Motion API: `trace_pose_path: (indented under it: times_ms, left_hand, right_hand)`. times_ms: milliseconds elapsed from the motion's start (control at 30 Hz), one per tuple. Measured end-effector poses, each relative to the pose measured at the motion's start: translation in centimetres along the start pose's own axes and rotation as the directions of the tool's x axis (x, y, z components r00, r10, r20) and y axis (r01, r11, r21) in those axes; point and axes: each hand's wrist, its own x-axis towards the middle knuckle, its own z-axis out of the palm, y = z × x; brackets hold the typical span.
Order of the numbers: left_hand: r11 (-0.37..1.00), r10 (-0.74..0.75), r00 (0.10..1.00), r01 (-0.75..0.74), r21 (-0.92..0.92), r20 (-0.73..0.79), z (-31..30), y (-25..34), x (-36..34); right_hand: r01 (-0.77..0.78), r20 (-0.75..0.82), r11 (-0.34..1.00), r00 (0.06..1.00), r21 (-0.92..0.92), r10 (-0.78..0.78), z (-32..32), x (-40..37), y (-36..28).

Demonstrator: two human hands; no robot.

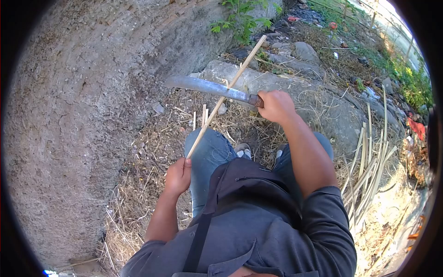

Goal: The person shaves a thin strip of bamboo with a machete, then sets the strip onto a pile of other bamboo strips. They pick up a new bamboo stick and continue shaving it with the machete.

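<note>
My left hand (178,176) is closed round the lower end of a long, pale strip of split wood or bamboo (206,123). The strip slants up and away to the right, past my left knee. My right hand (276,106) grips the dark handle of a machete (198,85). Its long blade points left and crosses the strip's upper half. At the crossing a small curled shaving (225,82) stands up from the strip, by the blade. The fingertips of both hands are partly hidden.
A rough wall (78,115) rises on the left. A large flat rock (318,108) lies ahead and right. Several long pale strips (369,161) are piled at my right. Shavings and dry straw (157,152) litter the ground. A leafy plant (242,21) grows by the wall.
</note>
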Motion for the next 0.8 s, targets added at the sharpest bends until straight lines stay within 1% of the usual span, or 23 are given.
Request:
trace_pose_path:
  times_ms: [67, 133, 167, 233, 267, 367, 400, 467, 500, 567, 600, 667, 700, 733, 767, 800]
  left_hand:
    - [0.998, 0.042, 0.999, -0.043, -0.042, -0.033, 0.6, -0.9, 0.0]
    - [0.999, 0.015, 1.000, -0.016, -0.041, -0.015, 0.9, 0.2, 0.1]
    - [0.999, -0.002, 1.000, 0.002, -0.043, -0.013, 1.0, 0.7, 0.2]
    - [1.000, 0.016, 1.000, -0.016, -0.013, -0.008, 1.8, 0.1, 0.8]
    - [1.000, 0.026, 1.000, -0.026, 0.005, -0.006, 2.0, -0.1, 1.0]
    - [1.000, -0.002, 1.000, 0.002, -0.019, 0.024, 1.5, 0.1, 0.9]
    - [0.999, -0.014, 0.999, 0.016, -0.041, 0.050, 0.9, 0.0, 0.9]
    - [0.995, -0.049, 0.993, 0.058, -0.085, 0.104, -0.9, -0.1, 0.3]
    - [0.998, -0.035, 0.994, 0.040, -0.046, 0.100, -1.4, 0.2, 0.2]
    - [1.000, 0.008, 0.997, -0.010, 0.025, 0.081, -2.0, 0.9, 1.4]
    - [1.000, -0.002, 0.994, 0.001, 0.009, 0.111, -2.1, 0.9, 2.1]
    - [1.000, 0.027, 0.997, -0.028, 0.002, 0.070, -1.2, 0.0, 2.1]
    - [0.999, 0.051, 0.997, -0.052, 0.005, 0.060, -1.0, -0.1, 2.3]
    - [0.997, 0.068, 0.996, -0.066, -0.041, 0.049, -0.7, -0.1, 2.2]
    - [0.998, 0.042, 0.997, -0.040, -0.043, 0.065, -0.4, -0.2, 2.1]
    - [0.999, 0.014, 0.997, -0.011, -0.048, 0.076, -0.3, 0.3, 2.0]
  right_hand:
    - [0.049, 0.021, 0.998, 0.999, 0.028, -0.049, -0.3, -0.7, -0.8]
    - [0.114, 0.054, 0.992, 0.992, 0.057, -0.117, 0.2, -1.2, -1.9]
    - [0.186, 0.062, 0.981, 0.980, 0.045, -0.189, 0.8, -1.3, -2.5]
    - [0.341, 0.066, 0.940, 0.938, 0.013, -0.341, 1.9, -1.5, -3.8]
    - [0.385, 0.059, 0.922, 0.922, -0.027, -0.383, 2.3, -1.7, -4.6]
    - [0.499, 0.050, 0.865, 0.866, -0.058, -0.497, 1.8, -1.2, -4.6]
    - [0.402, 0.019, 0.914, 0.916, -0.062, -0.401, 1.4, -0.9, -3.7]
    - [0.199, -0.030, 0.978, 0.979, -0.054, -0.201, 0.6, 0.0, -0.6]
    - [0.093, -0.068, 0.995, 0.993, -0.043, -0.096, 0.8, 0.2, 0.0]
    - [-0.116, -0.156, 0.993, 0.981, -0.021, 0.112, 0.9, 0.9, 0.7]
    - [-0.127, -0.144, 0.992, 0.982, -0.001, 0.125, 0.6, 0.8, 0.4]
    - [-0.171, -0.137, 0.984, 0.975, 0.055, 0.177, 0.1, 0.1, -0.1]
    - [-0.155, -0.127, 0.984, 0.978, 0.087, 0.165, -0.3, 0.3, 0.1]
    - [-0.143, -0.106, 0.983, 0.982, 0.119, 0.156, -0.5, 0.0, 0.3]
    - [-0.128, -0.079, 0.981, 0.987, 0.149, 0.141, -0.6, -0.5, 0.4]
    - [-0.085, -0.041, 0.986, 0.995, 0.146, 0.092, -0.9, -0.8, 0.1]
